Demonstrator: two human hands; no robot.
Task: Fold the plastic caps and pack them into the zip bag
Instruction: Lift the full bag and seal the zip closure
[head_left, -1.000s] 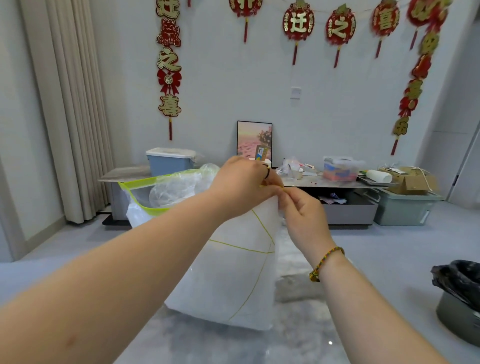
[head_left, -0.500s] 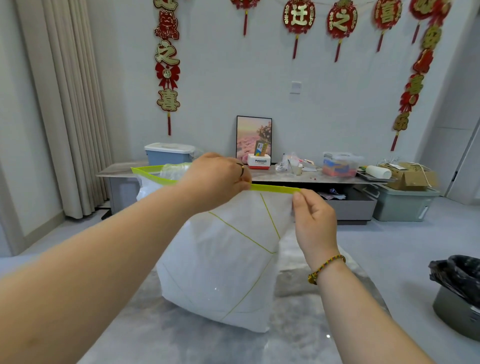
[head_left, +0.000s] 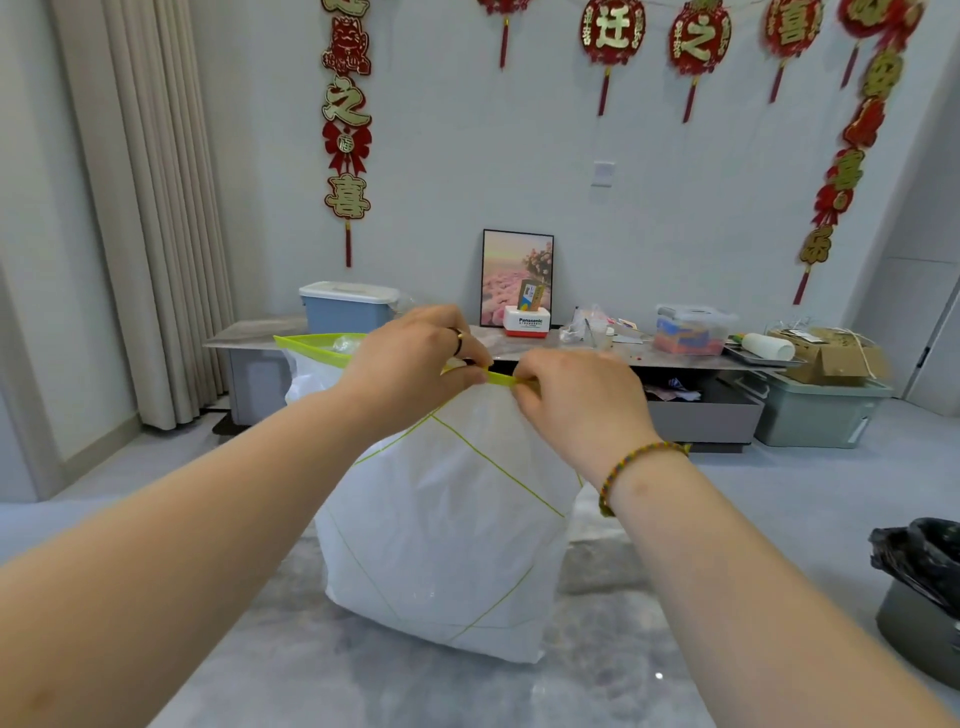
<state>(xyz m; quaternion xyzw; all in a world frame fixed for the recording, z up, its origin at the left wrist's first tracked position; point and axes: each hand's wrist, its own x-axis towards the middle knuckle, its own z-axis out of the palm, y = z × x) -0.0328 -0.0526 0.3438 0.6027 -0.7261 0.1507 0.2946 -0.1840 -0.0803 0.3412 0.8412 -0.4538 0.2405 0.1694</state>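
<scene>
Zip bag (head_left: 447, 525) upright on grey surface. Left hand (head_left: 410, 364) and right hand (head_left: 576, 400) side by side, both pinching its green zip strip (head_left: 311, 349).

Both my arms stretch forward, forearms bare, drawing together in front of me. My left hand (head_left: 415, 358) is knuckles-up with the fingers curled under, pinching the green strip (head_left: 311, 347) along the top of the zip bag (head_left: 447, 519). A dark ring (head_left: 458, 343) sits on one finger. My right hand (head_left: 576, 400) is just beside it, nearly touching, with its back towards me and its fingertips pinching the same strip. A braided bracelet (head_left: 641, 460) circles my right wrist.
</scene>
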